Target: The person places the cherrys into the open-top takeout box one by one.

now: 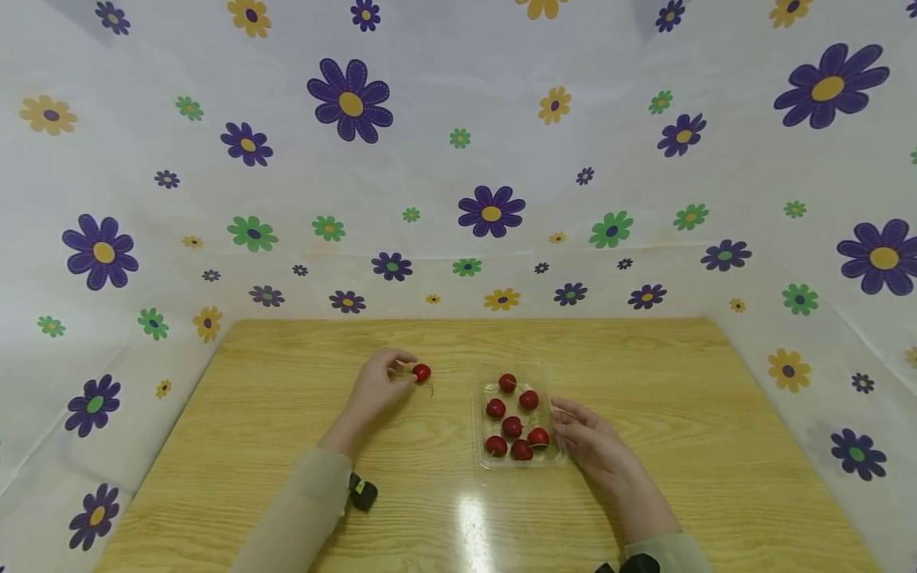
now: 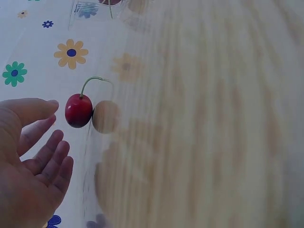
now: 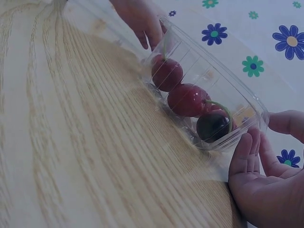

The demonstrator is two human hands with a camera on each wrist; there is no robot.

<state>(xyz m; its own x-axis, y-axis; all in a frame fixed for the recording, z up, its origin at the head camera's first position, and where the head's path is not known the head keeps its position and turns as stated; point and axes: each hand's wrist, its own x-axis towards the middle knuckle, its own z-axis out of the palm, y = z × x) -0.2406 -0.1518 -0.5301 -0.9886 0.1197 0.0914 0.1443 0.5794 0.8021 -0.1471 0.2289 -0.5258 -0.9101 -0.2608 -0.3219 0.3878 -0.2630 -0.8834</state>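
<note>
On the wooden table lies a red cherry (image 1: 421,372) with a green stem, left of a clear plastic container (image 1: 482,422). My left hand (image 1: 380,383) is beside this cherry (image 2: 79,111); in the left wrist view its thumb and loosely bent fingers stand just short of the fruit. Several red cherries (image 1: 512,427) sit inside the container, some with stems showing. My right hand (image 1: 598,446) touches the container's right side. In the right wrist view, the fingers and thumb of that hand (image 3: 270,175) rest against the container's end wall and rim (image 3: 259,111).
A white sheet (image 1: 415,167) printed with purple, yellow and green flowers surrounds the table's (image 1: 645,358) back and sides. A dark wrist device (image 1: 363,493) sits at the left sleeve (image 1: 308,501). Light glares off the table's front middle.
</note>
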